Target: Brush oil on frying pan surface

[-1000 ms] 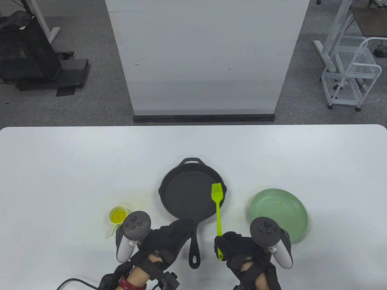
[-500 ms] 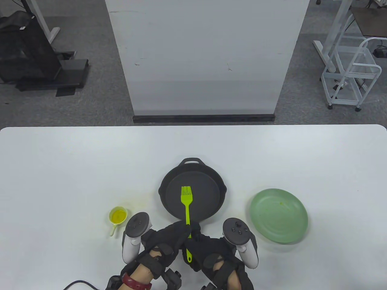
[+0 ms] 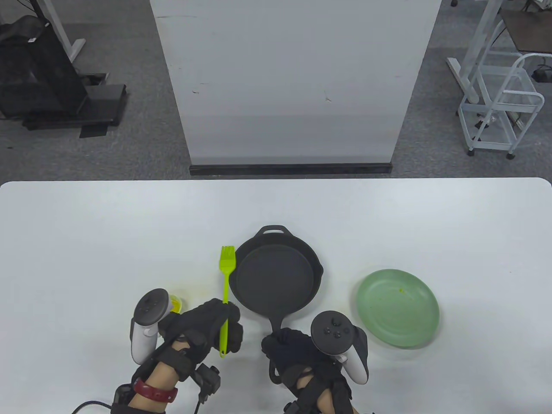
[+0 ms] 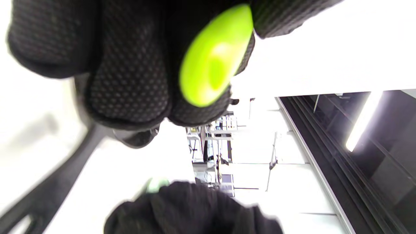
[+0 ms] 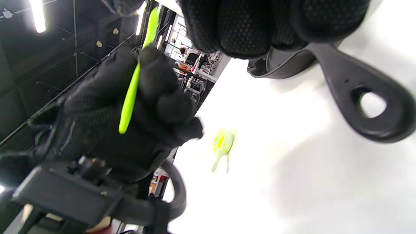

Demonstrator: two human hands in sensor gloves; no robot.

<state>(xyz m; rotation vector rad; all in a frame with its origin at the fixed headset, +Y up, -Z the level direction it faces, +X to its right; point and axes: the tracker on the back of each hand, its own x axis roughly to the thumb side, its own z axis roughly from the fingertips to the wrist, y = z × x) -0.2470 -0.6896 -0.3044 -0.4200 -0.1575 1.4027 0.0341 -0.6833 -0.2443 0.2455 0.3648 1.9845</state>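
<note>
Your white table (image 3: 86, 241) carried a black frying pan (image 3: 276, 276) at centre front, a green plate (image 3: 401, 302) well to its right, and a small cup of yellow oil (image 3: 176, 302) to its left.

Beyond the far edge of your white table (image 3: 129, 224) stands a tall white panel (image 3: 293, 82), upright on a dark base strip (image 3: 291, 168) that rests on grey carpeted floor (image 3: 138, 142). To your left lies black equipment (image 3: 39, 73) with flat dark bases, beside a white stand leg (image 3: 71, 43). To your right you see a white wire cart (image 3: 502, 112) on castors, next to a white frame leg (image 3: 468, 73). In the wrist views, a dark ceiling carries long lit tubes (image 4: 360, 123) (image 5: 37, 16).
</note>
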